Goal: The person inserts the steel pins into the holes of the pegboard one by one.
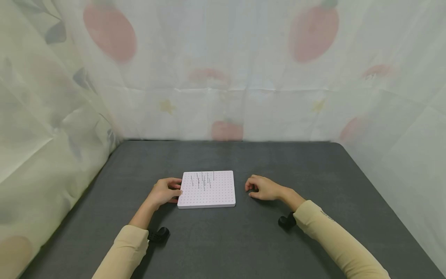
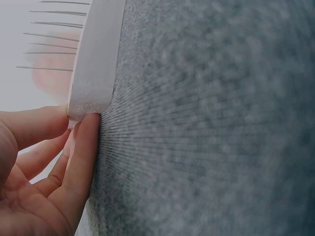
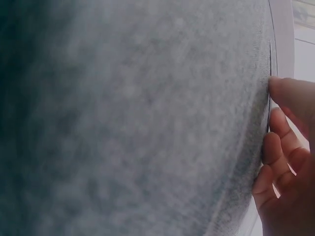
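Observation:
My left hand [image 1: 163, 192] grips the left edge of a white pegboard [image 1: 209, 198], which lies flat on the table. In the left wrist view the thumb is at the top edge of the board [image 2: 96, 59] and a finger is at its lower side. Several thin metal pins [image 1: 204, 183] stand upright in the board's holes, mostly toward the back left. To the right of the board and apart from it, my right hand [image 1: 264, 188] is low over the table with bent fingers. A thin dark pin [image 3: 270, 61] shows at its thumb and fingertips in the right wrist view.
The dark grey table [image 1: 223, 240] runs to a straight back edge. A pale printed curtain [image 1: 261, 116] hangs behind it and along both sides. Each wrist wears a black camera; the right one [image 1: 286, 222] hangs just above the tabletop.

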Action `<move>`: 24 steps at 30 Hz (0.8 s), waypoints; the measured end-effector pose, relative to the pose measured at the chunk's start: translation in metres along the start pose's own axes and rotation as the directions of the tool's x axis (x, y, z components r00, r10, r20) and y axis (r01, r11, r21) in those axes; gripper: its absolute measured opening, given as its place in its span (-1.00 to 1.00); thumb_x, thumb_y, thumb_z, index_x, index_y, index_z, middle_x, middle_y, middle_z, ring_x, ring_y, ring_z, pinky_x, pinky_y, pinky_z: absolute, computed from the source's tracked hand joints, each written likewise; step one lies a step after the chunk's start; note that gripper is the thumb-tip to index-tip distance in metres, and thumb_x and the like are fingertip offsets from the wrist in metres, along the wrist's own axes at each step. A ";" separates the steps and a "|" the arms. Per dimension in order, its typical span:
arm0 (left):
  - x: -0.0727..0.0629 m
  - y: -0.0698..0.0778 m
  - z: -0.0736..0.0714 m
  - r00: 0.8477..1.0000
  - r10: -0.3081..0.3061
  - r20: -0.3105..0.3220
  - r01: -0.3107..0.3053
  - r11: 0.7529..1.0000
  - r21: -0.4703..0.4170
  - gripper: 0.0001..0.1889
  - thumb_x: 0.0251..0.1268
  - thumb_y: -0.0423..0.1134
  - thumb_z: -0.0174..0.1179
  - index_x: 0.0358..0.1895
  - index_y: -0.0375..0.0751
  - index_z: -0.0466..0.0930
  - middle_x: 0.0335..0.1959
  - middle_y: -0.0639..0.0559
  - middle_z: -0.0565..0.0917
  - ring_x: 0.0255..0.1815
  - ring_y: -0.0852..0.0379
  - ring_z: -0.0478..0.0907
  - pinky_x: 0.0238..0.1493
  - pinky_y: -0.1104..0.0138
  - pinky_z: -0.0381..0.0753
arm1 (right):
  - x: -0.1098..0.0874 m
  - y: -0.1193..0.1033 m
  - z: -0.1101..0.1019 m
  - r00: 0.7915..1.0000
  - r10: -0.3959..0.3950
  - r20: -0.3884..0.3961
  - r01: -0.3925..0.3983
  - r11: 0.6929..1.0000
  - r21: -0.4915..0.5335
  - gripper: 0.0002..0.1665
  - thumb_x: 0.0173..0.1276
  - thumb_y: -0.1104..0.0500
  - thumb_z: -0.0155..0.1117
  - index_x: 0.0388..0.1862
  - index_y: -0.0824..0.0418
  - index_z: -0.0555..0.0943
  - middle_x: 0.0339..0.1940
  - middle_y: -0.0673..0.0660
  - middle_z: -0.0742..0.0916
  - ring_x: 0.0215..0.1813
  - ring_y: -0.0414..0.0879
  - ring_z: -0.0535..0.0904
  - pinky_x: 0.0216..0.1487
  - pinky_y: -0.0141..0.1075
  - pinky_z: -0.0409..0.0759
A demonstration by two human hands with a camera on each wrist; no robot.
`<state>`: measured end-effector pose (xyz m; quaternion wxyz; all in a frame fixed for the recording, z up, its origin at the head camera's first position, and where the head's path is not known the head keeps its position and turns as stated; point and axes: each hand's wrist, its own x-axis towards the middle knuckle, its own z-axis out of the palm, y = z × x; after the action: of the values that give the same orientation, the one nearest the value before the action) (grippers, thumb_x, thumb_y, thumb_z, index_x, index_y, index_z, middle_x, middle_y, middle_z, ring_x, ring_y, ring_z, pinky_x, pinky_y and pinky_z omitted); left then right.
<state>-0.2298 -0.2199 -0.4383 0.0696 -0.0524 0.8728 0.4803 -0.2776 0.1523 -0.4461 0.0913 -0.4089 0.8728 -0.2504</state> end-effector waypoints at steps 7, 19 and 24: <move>-0.001 0.002 0.000 1.000 -0.002 0.003 0.002 1.000 -0.002 -0.50 0.09 -0.44 0.23 0.17 -0.35 0.42 -0.11 -0.24 0.53 -0.34 0.09 0.60 -0.37 0.24 0.69 | 0.001 0.002 0.001 0.999 -0.008 -0.041 0.008 1.000 -0.015 -0.94 0.23 0.19 0.26 -0.33 0.05 0.56 -0.33 -0.05 0.53 -0.29 -0.23 0.43 -0.24 -0.38 0.48; -0.001 0.003 -0.002 1.000 -0.008 0.019 0.008 1.000 -0.004 -0.49 0.09 -0.44 0.22 0.18 -0.37 0.40 -0.10 -0.25 0.53 -0.32 0.09 0.60 -0.37 0.24 0.69 | 0.002 0.003 0.001 0.999 0.008 -0.040 -0.008 1.000 -0.002 -0.94 0.24 0.19 0.25 -0.42 0.03 0.59 -0.40 -0.09 0.53 -0.34 -0.27 0.41 -0.30 -0.42 0.47; -0.001 0.003 -0.002 1.000 -0.003 0.027 0.003 1.000 -0.006 -0.49 0.10 -0.44 0.22 0.19 -0.38 0.39 -0.08 -0.26 0.52 -0.31 0.08 0.60 -0.37 0.24 0.69 | 0.003 0.003 0.001 0.999 0.030 -0.032 -0.030 0.999 -0.014 -0.92 0.25 0.18 0.24 -0.44 0.02 0.58 -0.42 -0.11 0.51 -0.37 -0.28 0.40 -0.33 -0.44 0.46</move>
<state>-0.2292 -0.2199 -0.4345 0.0819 -0.0474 0.8702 0.4834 -0.2812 0.1516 -0.4488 0.0784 -0.3923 0.8820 -0.2491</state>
